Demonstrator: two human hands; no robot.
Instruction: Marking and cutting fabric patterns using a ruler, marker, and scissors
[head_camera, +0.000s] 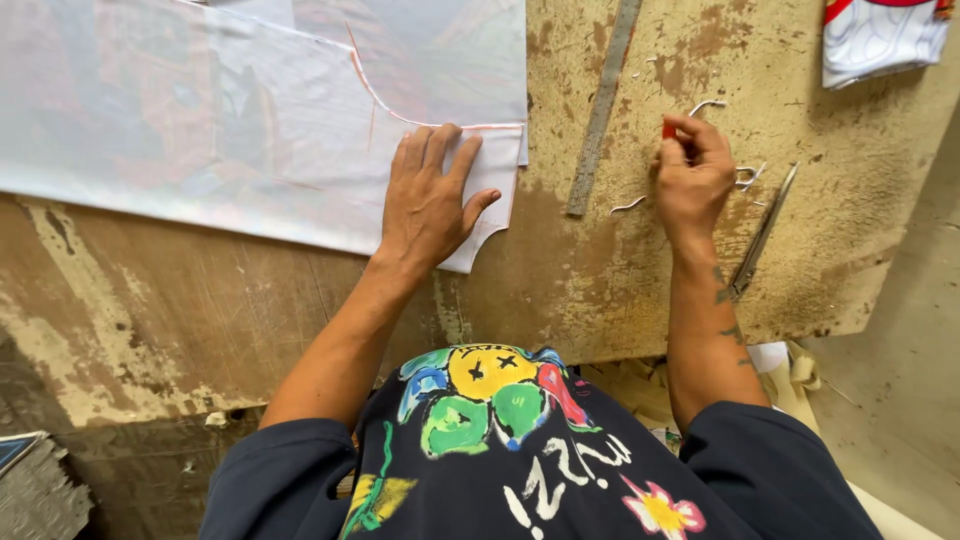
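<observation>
Left hand: the left hand (428, 200) is lying open and flat, fingers spread, pressing on the lower right corner of the pale fabric sheet (200, 140), just left of the frame's middle.
Right hand: the right hand (690, 175) is sitting in the upper right of the frame, fingers curled and pinching a small red piece (668, 129) at the fingertips; what the piece is cannot be made out.
Pale fabric sheet: it is spreading across the upper left of the frame, with a curved reddish line drawn along its cut edge near the left hand's fingertips; its faint print is showing through but is too washed out to read.
Metal ruler: the metal ruler (603, 105) is lying slanted between the 2 hands, nearer the right one and touching neither.
Scissors: the scissors (762, 235) are lying just right of the right wrist, running diagonally; part of them is blending into the worn boards.
Scraps: thin white scraps (745, 177) are lying around the right hand, 1 curl just above its fingers.
Surface: the worn wooden surface (200, 320) is carrying everything, its paint scuffed and patchy.
Cut off: a folded white and red cloth (880, 35) is being clipped by the upper right corner; the sheet is running out past the top and left edges.
Hidden: the right hand's palm side is facing away.
</observation>
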